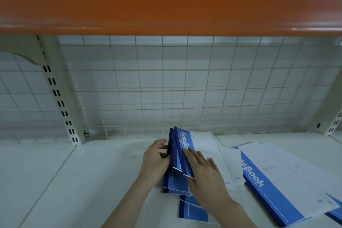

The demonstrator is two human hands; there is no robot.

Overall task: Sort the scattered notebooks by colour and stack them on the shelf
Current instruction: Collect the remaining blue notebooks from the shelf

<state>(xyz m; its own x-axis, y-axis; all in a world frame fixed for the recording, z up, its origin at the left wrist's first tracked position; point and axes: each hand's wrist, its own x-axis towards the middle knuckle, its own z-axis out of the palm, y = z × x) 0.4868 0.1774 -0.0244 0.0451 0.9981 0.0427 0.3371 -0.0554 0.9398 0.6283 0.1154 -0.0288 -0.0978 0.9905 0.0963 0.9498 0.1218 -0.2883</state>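
Several blue-and-white notebooks lie overlapping on the white shelf point(92, 181). A small stack point(177, 146) sits mid-shelf with its left spines lifted; the top cover reads "NoteBook". My left hand point(155, 159) grips the stack's raised left edge, fingers curled around the spines. My right hand point(203, 170) lies flat on the top cover, fingers spread, pressing it down. Another notebook point(268, 187) lies to the right, angled. One more point(190, 211) pokes out below the stack, partly under my right forearm.
A white wire grid point(185, 89) backs the shelf. The orange front of the upper shelf point(166, 2) hangs overhead. White slotted uprights stand at left point(61, 102) and at far right point(335, 122). A further blue notebook corner point(335, 216) shows at the bottom right edge.
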